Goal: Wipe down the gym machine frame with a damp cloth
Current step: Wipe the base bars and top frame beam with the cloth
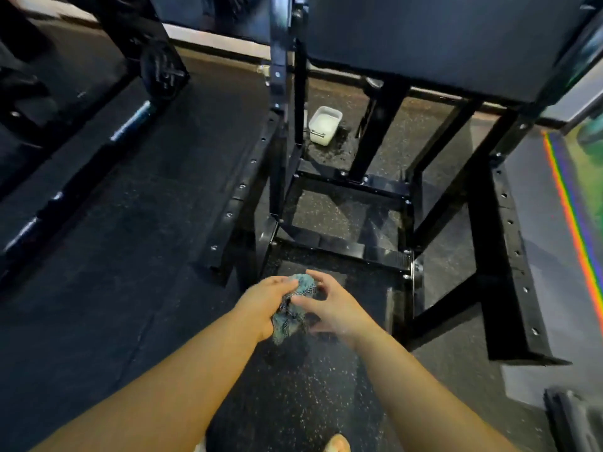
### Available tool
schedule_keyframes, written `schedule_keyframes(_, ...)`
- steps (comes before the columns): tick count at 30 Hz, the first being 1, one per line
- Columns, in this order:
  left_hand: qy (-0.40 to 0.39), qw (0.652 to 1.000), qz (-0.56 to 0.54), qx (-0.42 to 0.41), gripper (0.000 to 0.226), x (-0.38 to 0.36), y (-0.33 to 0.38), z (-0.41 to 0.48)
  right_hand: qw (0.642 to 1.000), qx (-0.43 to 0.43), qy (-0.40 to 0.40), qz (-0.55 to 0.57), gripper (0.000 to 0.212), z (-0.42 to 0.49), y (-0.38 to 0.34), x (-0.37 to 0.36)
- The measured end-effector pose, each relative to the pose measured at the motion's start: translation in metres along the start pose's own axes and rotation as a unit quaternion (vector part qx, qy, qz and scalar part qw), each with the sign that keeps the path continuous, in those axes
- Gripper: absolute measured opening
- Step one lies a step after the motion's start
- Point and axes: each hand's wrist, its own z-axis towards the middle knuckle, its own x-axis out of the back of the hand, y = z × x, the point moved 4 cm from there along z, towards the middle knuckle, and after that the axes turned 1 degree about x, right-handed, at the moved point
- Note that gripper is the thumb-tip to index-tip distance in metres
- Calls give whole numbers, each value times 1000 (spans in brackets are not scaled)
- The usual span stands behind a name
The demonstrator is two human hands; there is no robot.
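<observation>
Here, at far left, a neighbouring black rack stands on the dark speckled rubber floor, with a round weight plate mounted low on its upright.

Left of centre, the left hand reaches forward from a bare forearm. Its fingers are curled round the upper end of the cloth, a crumpled blue-green patterned rag bunched between both hands and held in the air above the floor. It lies just short of the machine and does not touch it.

The right hand meets the cloth from the other side: thumb and forefinger pinch the rag's right edge, while the remaining fingers are spread loosely and somewhat blurred.

Beyond the hands stands the gym machine frame, made of black steel tubing bolted at the joints. Its lower crossbar is the nearest part, with angled legs rising behind. Farther back, on the floor between the frame's uprights, sits a small white rectangular container; its contents cannot be made out. A wide black padded panel caps the frame at upper right. A perforated black foot rail runs along the right side.

At far right, a rainbow-coloured stripe borders a grey mat. At the bottom edge, the tip of a foot shows.
</observation>
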Motion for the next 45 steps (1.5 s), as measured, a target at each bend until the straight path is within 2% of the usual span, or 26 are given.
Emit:
schedule_keyframes(3,18,999,6,-31,8,90,33,-6,999,13,0,-31,38,25,-36,-88)
schedule_keyframes(7,59,996,26,-61,5,204,77,-8,998,27,-15,-46,31,65,-76,-198)
schedule_keyframes(8,66,995,31,-60,8,228,86,-6,999,28,-23,-34,31,76,-83,-221)
schedule_keyframes(11,67,996,38,-40,34,300,107,9,999,5,-39,-8,29,115,-96,-282)
schedule_keyframes(14,35,998,38,-27,26,333,132,19,999,-14,-25,19,25,156,-104,-309)
schedule_keyframes(17,2,998,69,9,37,358,164,53,997,-44,-1,69,25,207,-118,-318)
schedule_keyframes(19,4,994,112,15,32,372,193,84,994,-69,5,89,27,246,-128,-323)
schedule_keyframes(21,24,988,151,12,22,384,229,123,991,-85,12,100,30,292,-142,-326)
schedule_keyframes(23,40,984,175,6,15,389,267,157,988,-92,6,120,25,332,-164,-327)
schedule_keyframes(26,57,973,222,-6,14,395,332,214,984,-106,24,144,17,395,-205,-322)
schedule_keyframes(29,33,965,259,-29,13,387,396,266,978,-113,60,162,23,452,-244,-310)
schedule_keyframes(32,2,956,289,-48,13,374,454,320,974,-113,92,175,16,502,-282,-289)
schedule_keyframes(39,-51,932,343,-101,9,325,601,442,961,-90,179,192,17,627,-370,-225)
schedule_keyframes(45,-92,886,432,-139,11,262,724,524,937,-85,236,242,29,729,-430,-173)
